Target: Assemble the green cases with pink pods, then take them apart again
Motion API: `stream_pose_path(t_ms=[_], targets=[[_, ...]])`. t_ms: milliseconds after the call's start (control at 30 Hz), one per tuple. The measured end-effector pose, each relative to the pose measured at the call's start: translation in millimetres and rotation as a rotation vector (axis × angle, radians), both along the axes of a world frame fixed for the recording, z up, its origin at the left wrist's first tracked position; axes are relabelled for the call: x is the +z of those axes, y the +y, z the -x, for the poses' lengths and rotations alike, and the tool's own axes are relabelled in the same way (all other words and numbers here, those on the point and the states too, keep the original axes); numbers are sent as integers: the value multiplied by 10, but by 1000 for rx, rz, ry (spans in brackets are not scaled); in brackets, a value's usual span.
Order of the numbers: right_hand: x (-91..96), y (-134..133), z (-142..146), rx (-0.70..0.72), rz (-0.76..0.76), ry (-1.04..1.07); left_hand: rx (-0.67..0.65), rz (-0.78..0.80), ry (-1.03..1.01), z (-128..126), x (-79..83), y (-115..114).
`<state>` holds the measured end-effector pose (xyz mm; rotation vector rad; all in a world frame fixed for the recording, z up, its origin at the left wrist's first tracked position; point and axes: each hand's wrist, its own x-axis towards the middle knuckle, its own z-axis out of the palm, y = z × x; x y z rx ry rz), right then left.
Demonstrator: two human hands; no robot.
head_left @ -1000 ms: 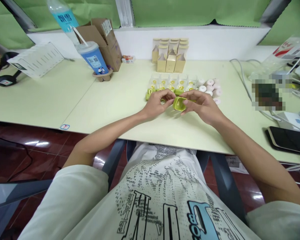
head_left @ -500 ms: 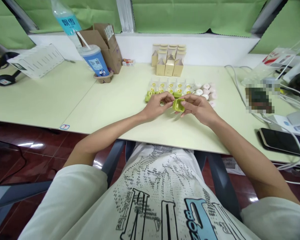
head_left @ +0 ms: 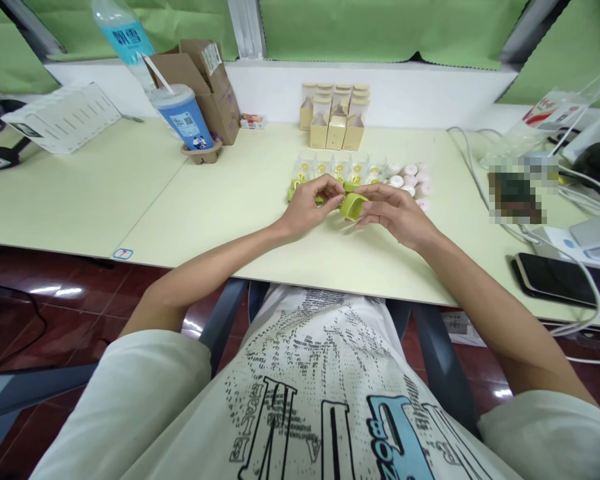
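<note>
Between my two hands, just above the pale table, is a small green open-topped case. My right hand holds it from the right with fingers curled round it. My left hand pinches at its left edge, fingers closed. Right behind my hands lies a row of clear-topped green cases with yellow pieces inside. To their right sit several small pale pink round pieces.
Several small cream cartons stand at the back wall. A blue cup with a straw, a brown cardboard box and a white box are at the left. Cables and a black phone lie at the right.
My hands stay together on the green case, which has turned slightly between my fingers. The camera view has shifted a little.
</note>
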<state>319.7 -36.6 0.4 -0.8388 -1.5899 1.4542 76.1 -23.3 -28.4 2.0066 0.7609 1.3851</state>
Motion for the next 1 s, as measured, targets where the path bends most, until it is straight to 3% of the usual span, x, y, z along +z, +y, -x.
stream_pose_path(t_ms=[133, 467, 600, 733, 867, 1000], targets=[[-58, -15, 64, -45, -131, -42, 24, -76, 63, -3, 33, -54], [-85, 18, 111, -128, -333, -141, 35, -10, 109, 67, 103, 34], [-131, 142, 19, -233, -400, -137, 191, -103, 135, 257, 115, 177], [-192, 281, -108, -346, -567, -234, 437, -23, 129, 636, -38, 491], [-268, 369, -141, -314, -708, -402, 375, 196, 148, 874, -297, 727], [-370, 440, -101, -277, -832, -537, 323, 293, 133, 856, -470, 793]])
